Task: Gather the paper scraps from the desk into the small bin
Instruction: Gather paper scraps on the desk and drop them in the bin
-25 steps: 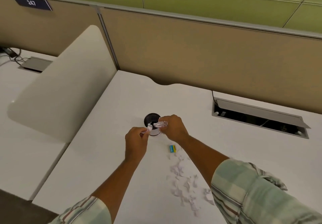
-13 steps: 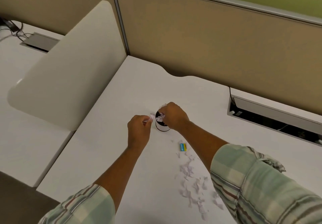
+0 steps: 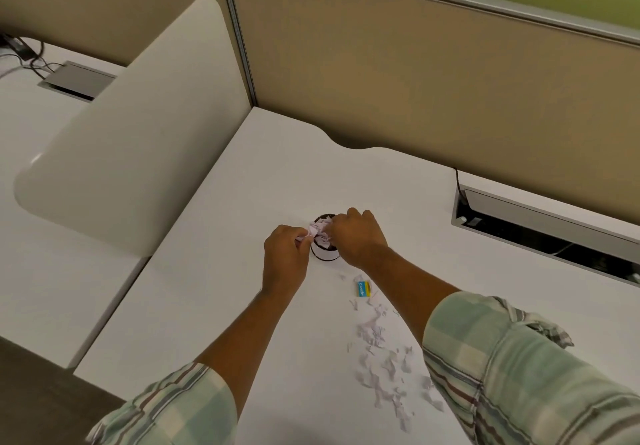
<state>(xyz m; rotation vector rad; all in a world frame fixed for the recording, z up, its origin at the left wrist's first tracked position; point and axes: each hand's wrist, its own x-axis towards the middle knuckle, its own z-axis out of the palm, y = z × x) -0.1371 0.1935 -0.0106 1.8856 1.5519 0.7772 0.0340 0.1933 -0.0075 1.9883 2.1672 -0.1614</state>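
A small round bin (image 3: 325, 254) with a white wall and dark rim stands mid-desk. Crumpled white paper scraps (image 3: 320, 230) sit at its mouth. My left hand (image 3: 285, 257) is just left of the bin, its fingers pinched on scraps at the rim. My right hand (image 3: 358, 238) reaches over the bin from the right, fingers closed on the same wad, hiding part of the rim. A trail of several torn paper scraps (image 3: 384, 365) lies on the white desk (image 3: 214, 299) nearer to me, under my right forearm.
A small blue and yellow eraser (image 3: 363, 288) lies just right of the bin. A cable tray opening (image 3: 540, 233) is set in the desk at the right. A white divider panel (image 3: 131, 139) rises at the left, and a tan partition wall (image 3: 398, 81) stands behind.
Both hands have stayed at the bin and closed in over its mouth with the scraps. The camera has tilted down and shifted, so the bin appears further right.
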